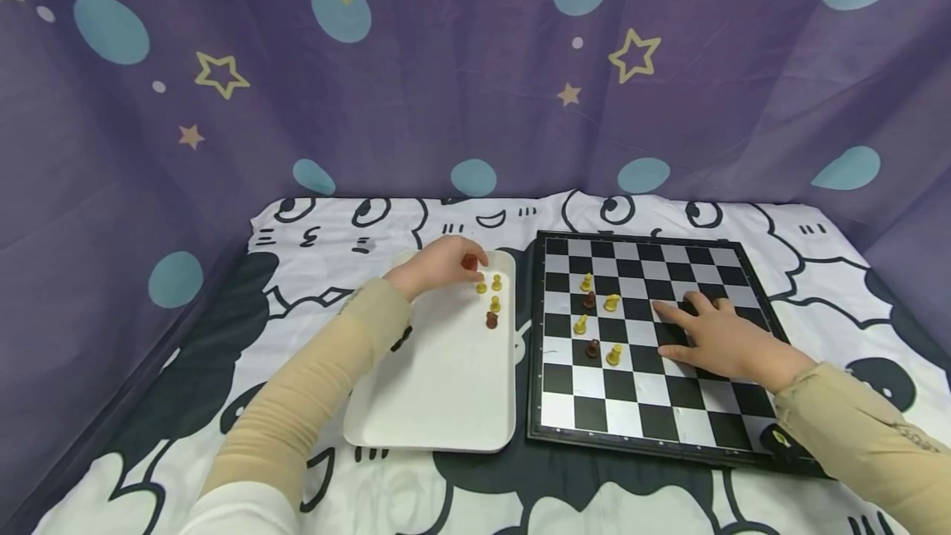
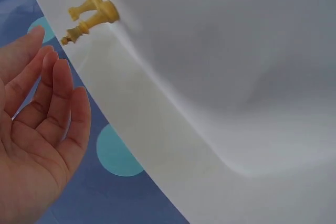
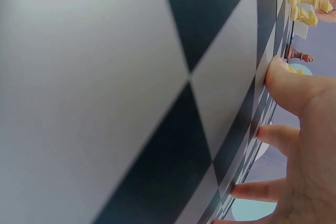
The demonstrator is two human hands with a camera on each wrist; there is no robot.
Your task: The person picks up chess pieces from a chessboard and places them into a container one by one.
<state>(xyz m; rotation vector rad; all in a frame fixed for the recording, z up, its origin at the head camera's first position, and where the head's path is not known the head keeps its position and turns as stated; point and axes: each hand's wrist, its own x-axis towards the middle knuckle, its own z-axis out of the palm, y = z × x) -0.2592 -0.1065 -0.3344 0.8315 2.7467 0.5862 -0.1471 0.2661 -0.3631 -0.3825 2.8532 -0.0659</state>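
Observation:
My left hand (image 1: 444, 261) reaches over the far end of a white tray (image 1: 431, 403), its fingers loosely bent. In the left wrist view the fingertips are close to a yellow chess piece (image 2: 94, 23) with a pointed top, apart from it, and nothing shows between them. Three yellow pieces (image 1: 494, 304) and a brown chess piece (image 1: 492, 320) stand along the tray's right side. On the right, the fingers of my right hand (image 1: 724, 341) are spread and rest on the chessboard (image 1: 651, 388). Left of them stand several yellow pieces (image 1: 612, 303) and two brown pieces (image 1: 592, 348).
The tray lies just left of the board, a narrow gap between them, both on a black and white patterned cloth (image 1: 401, 494). A purple curtain (image 1: 446, 106) with stars and blue ovals hangs behind and at both sides.

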